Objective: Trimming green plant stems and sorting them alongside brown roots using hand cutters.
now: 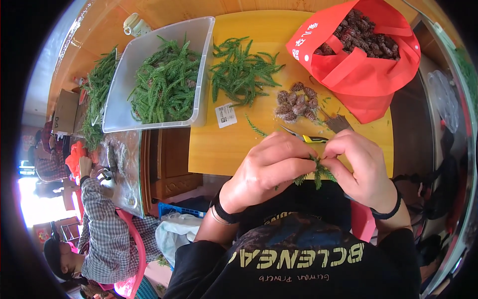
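Observation:
Close in front of my chest, both hands meet over a green artificial pine sprig (319,175). My left hand (271,167) pinches it from the left, its fingertips partly hiding the needles. From the other side, the thumb and forefinger of my right hand (362,167) are closed on the sprig's upper end. Just beyond the fingertips lie pliers with yellow and black handles (312,139). A bundle of thin brown stems (338,122) lies beside them, near my right hand. Behind is a small heap of pine cones (297,103). One loose sprig (255,126) rests near my left knuckles.
A translucent bin (199,107) of green sprigs stands at the yellow table's (214,149) far left. Beside it are a sprig pile (244,72) and a white label (226,115). A red bag (356,82) of pine cones stands far right. Another person (107,219) sits at left.

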`<action>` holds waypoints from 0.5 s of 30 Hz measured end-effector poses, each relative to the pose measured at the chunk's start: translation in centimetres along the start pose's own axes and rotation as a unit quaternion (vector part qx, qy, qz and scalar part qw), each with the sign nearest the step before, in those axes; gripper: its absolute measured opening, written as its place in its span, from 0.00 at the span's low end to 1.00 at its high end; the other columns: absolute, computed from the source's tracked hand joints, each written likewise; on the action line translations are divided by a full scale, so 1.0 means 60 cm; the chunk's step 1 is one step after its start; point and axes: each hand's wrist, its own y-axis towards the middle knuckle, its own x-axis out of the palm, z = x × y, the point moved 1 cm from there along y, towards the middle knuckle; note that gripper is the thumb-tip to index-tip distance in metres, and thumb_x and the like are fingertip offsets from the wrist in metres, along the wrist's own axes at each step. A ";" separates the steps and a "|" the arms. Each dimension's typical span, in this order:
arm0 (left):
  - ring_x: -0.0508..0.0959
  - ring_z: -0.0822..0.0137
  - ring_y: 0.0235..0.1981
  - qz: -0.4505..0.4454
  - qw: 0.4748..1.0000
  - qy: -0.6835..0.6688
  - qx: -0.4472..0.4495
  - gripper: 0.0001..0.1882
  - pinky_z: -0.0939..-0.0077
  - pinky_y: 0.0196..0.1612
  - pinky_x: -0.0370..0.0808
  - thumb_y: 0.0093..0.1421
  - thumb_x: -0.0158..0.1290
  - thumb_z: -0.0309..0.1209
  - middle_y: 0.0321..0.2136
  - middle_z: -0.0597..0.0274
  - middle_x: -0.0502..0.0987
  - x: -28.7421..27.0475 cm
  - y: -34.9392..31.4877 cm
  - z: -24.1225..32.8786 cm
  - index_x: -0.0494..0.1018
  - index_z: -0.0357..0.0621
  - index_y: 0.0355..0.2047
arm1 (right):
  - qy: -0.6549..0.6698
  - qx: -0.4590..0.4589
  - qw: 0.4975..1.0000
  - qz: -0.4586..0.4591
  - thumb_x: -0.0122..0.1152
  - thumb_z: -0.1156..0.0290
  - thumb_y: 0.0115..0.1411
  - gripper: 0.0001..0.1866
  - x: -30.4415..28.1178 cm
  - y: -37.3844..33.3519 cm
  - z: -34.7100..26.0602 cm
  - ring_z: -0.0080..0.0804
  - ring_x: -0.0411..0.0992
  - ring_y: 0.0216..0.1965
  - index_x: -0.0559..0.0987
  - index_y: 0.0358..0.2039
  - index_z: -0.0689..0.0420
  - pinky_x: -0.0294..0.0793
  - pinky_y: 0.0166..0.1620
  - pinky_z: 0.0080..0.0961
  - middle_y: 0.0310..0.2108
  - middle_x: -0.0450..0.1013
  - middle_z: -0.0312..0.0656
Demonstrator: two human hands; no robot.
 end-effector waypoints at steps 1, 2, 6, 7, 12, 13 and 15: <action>0.78 0.60 0.30 0.001 1.000 0.000 0.000 0.15 0.70 0.33 0.75 0.42 0.54 0.11 0.31 0.53 0.76 0.000 -0.005 0.000 0.72 0.38 0.31 | 0.024 0.029 0.999 -0.017 0.64 0.80 0.44 0.12 -0.005 -0.002 -0.001 0.40 0.69 0.25 0.71 0.30 0.62 0.68 0.29 0.31 0.25 0.70 0.44; 0.78 0.61 0.31 -0.002 0.994 -0.094 -0.061 0.13 0.71 0.33 0.75 0.44 0.55 0.12 0.31 0.53 0.76 0.000 -0.010 -0.002 0.72 0.38 0.30 | 0.048 0.058 0.997 -0.034 0.64 0.80 0.45 0.13 -0.009 -0.003 -0.002 0.41 0.70 0.26 0.72 0.32 0.62 0.69 0.30 0.32 0.25 0.70 0.44; 0.77 0.63 0.32 0.042 0.935 -0.302 -0.183 0.09 0.72 0.35 0.74 0.49 0.58 0.16 0.29 0.54 0.75 0.006 -0.022 -0.003 0.70 0.39 0.28 | 0.034 -0.047 0.996 -0.067 0.67 0.74 0.43 0.22 -0.027 0.013 -0.001 0.42 0.72 0.32 0.74 0.42 0.58 0.72 0.36 0.32 0.32 0.72 0.44; 0.76 0.67 0.34 0.047 0.920 -0.329 -0.206 0.07 0.75 0.38 0.72 0.51 0.58 0.20 0.30 0.60 0.76 0.006 -0.023 -0.003 0.71 0.41 0.29 | 0.034 -0.048 0.996 -0.068 0.67 0.74 0.43 0.22 -0.031 0.016 -0.002 0.42 0.72 0.32 0.74 0.42 0.58 0.72 0.36 0.32 0.32 0.72 0.44; 0.75 0.68 0.36 0.037 0.895 -0.389 -0.216 0.09 0.75 0.40 0.71 0.50 0.59 0.20 0.31 0.61 0.74 0.011 -0.036 -0.017 0.70 0.41 0.30 | -0.085 -0.167 0.982 -0.024 0.69 0.74 0.38 0.20 -0.015 0.020 0.004 0.42 0.70 0.38 0.78 0.36 0.52 0.70 0.37 0.34 0.38 0.72 0.41; 0.74 0.69 0.36 0.034 0.889 -0.399 -0.222 0.09 0.75 0.40 0.70 0.50 0.60 0.21 0.31 0.61 0.74 0.012 -0.037 -0.016 0.70 0.41 0.30 | -0.085 -0.166 0.982 -0.024 0.69 0.74 0.38 0.20 -0.018 0.022 0.000 0.42 0.70 0.38 0.78 0.36 0.52 0.70 0.37 0.34 0.38 0.72 0.41; 0.74 0.69 0.36 0.034 0.885 -0.404 -0.229 0.09 0.75 0.41 0.70 0.50 0.60 0.21 0.31 0.61 0.74 0.011 -0.035 -0.013 0.70 0.41 0.30 | -0.111 -0.163 0.980 -0.034 0.68 0.73 0.40 0.13 -0.023 0.029 -0.009 0.33 0.71 0.38 0.79 0.30 0.52 0.67 0.37 0.29 0.36 0.72 0.35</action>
